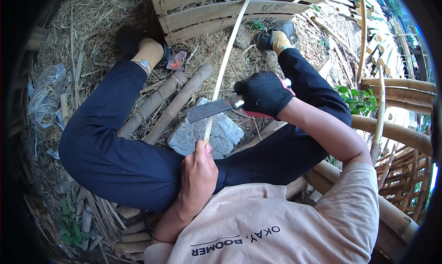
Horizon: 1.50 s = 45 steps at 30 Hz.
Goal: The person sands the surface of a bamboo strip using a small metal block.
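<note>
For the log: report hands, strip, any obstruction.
Left hand pinching pale strip. Gloved right hand gripping bladed tool. Obstruction: tool across strip, over grey stone.

Knife handle [287, 83] mostly hidden within gloved right fingers [252, 85], wooden crate [198, 17] cut off above.

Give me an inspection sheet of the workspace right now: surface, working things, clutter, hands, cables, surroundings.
Surface: straw-strewn ground; a pale stone sits between the person's legs.
Working things: a long pale strip passes over the stone; a metal blade crosses over the strip, contact unclear.
Clutter: two poles beside the stone; clear plastic bag at far left.
Hands: bare left hand grips the strip's near end; gloved right hand holds the blade's handle.
Cables: nothing seen.
Surroundings: slatted wooden crate ahead; leafy plant at right.
</note>
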Each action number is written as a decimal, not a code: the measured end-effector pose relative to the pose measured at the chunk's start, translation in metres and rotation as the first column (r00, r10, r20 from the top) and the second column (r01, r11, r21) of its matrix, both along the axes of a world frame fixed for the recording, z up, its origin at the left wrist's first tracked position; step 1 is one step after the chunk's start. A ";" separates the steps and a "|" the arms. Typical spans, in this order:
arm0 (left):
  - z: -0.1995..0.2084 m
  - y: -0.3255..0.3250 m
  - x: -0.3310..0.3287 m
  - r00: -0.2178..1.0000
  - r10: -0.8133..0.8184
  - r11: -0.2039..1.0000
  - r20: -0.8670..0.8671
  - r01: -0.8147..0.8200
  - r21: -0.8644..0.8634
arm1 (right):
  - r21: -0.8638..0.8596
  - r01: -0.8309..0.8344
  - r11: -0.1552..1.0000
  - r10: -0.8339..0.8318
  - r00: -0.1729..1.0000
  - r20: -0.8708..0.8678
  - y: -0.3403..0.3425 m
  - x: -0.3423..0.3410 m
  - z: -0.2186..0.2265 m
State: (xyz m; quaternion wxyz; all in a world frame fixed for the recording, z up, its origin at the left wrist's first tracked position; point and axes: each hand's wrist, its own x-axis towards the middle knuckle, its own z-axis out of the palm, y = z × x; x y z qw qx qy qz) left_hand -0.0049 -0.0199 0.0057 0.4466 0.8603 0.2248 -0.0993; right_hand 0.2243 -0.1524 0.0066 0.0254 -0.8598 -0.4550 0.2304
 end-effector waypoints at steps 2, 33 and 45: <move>0.000 0.000 -0.002 1.000 -0.009 1.000 0.015 0.008 0.025 | 0.023 0.073 0.997 -0.075 0.992 0.100 -0.006 0.028 -0.010; -0.013 0.008 0.006 0.978 0.048 0.980 0.204 -0.006 -0.200 | 0.118 0.001 0.993 0.010 0.996 -0.087 -0.020 0.039 0.004; -0.013 0.007 0.007 0.993 0.074 0.956 0.090 -0.045 -0.289 | 0.056 0.016 0.998 -0.010 0.994 -0.109 -0.015 0.004 -0.013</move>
